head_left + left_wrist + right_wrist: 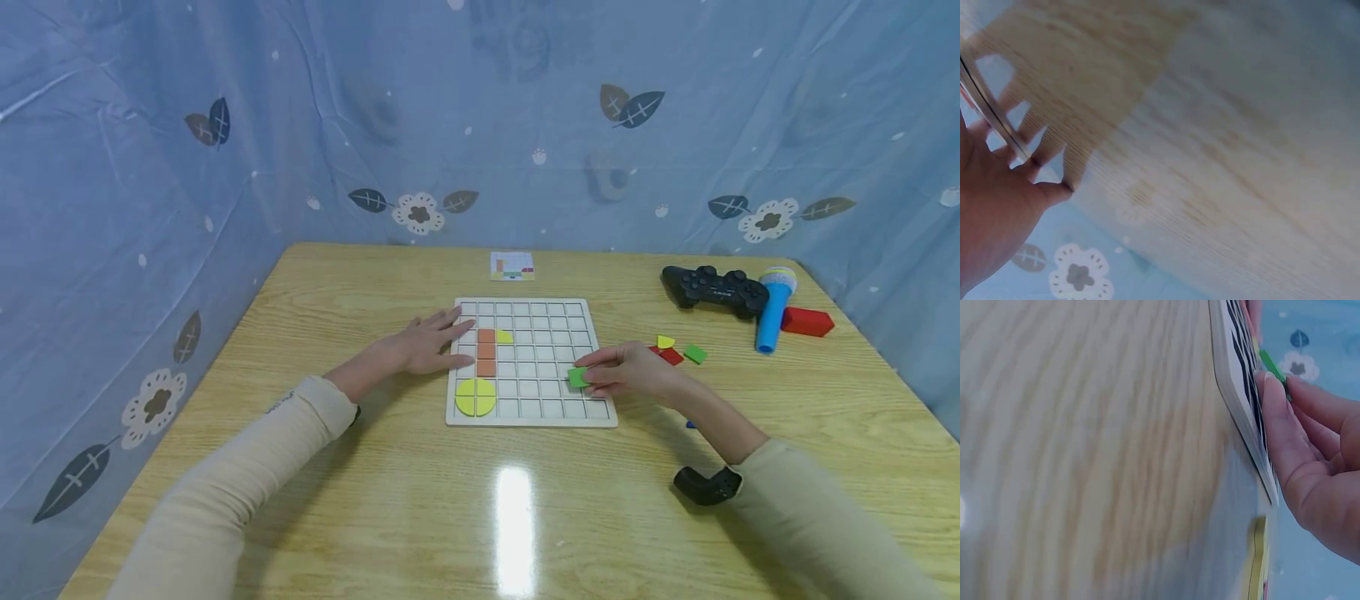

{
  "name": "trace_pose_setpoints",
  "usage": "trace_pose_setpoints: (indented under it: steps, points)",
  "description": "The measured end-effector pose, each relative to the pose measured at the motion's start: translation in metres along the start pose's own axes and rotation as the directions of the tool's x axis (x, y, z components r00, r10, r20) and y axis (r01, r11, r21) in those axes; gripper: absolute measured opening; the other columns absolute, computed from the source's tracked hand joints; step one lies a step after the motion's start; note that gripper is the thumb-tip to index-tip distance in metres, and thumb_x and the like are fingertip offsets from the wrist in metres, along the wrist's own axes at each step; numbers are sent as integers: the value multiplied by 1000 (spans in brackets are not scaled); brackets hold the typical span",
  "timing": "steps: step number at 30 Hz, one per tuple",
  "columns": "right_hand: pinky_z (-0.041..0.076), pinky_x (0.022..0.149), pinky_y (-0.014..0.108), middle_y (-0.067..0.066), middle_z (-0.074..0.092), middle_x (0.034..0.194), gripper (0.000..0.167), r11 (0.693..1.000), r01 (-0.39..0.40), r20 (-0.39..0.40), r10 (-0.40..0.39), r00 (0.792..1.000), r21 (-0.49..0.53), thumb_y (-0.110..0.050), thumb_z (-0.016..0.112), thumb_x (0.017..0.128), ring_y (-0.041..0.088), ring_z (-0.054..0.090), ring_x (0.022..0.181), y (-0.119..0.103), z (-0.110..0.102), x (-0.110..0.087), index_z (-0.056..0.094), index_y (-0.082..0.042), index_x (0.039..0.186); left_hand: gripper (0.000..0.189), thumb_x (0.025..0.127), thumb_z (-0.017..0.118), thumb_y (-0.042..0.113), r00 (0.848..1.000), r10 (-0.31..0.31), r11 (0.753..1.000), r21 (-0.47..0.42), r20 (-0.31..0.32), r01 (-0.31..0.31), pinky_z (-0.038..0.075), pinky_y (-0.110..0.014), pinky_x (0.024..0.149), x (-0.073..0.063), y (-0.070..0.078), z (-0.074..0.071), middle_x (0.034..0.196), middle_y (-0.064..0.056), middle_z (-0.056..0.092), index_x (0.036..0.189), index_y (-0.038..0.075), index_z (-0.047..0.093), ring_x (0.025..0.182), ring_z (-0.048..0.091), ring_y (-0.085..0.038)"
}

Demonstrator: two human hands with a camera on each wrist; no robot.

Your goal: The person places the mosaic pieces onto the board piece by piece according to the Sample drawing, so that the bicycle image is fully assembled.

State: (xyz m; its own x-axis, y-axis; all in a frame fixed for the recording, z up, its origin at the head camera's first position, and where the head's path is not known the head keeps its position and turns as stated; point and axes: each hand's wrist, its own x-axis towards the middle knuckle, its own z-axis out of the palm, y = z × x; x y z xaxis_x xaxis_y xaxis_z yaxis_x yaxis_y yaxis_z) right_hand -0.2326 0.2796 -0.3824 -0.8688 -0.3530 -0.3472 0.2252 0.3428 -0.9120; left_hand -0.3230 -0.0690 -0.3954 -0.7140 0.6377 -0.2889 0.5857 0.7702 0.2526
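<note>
Pinches a green square (577, 377) in the grip of the right hand (628, 372), closed to the thinness of the piece between thumb and fingertips. Holds it above or against the right side of the white gridded board (528, 408), toward the near corner; cannot tell if touching the cells. Rests the left hand (431, 343), with fingers spread and holding nothing in that grip, at the board's left edge. Note on the board three orange squares (486, 352) in a column, a yellow quarter-round (504, 337) just right of the topmost, and a yellow disc (476, 397) of four quarters in the near left corner. See beyond the board a printed card (512, 266) on the table (375, 517). Spot red pieces (671, 357) near the right hand, and farther right a black game controller (716, 289), a blue microphone (774, 315) and a red block (807, 322).
</note>
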Motion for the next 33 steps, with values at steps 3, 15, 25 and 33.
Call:
trace_pose_setpoints:
  steps: [3,15,25,33]
  points:
    - [55,77,32,11,67,103,39,1000,-1,-5,1,1000,2,-9,65,92,19,68,85,-3,9,6,57,9,126,77,94,34,66,1000,1,1000,2,-4,-1,1,-54,112,1,-1,1,159,-3,-9,155,28,6,143,-5,-27]
    - [56,71,31,15,67,95,30,1000,-5,-21,6,1000,17,-5,66,89,20,68,77,-10,42,30,63,7,116,77,94,33,66,1000,5,1000,9,-6,-4,1,-54,112,1,-1,2,158,-4,-9,155,27,6,143,-5,-27]
    - [56,72,31,17,67,96,29,999,-15,-20,16,1000,45,-5,67,89,22,69,79,-15,60,36,62,7,115,77,95,36,64,1000,11,1000,16,-10,-11,4,-57,111,0,1,1,159,-6,-6,155,24,8,144,-3,-30]
    - [56,69,29,15,68,91,27,1000,19,-50,-17,999,22,-4,69,87,20,69,74,-19,71,39,64,8,111,76,95,36,62,1000,7,1000,7,-17,-7,3,-56,111,-1,2,1,159,-6,-6,155,24,8,143,-3,-30]
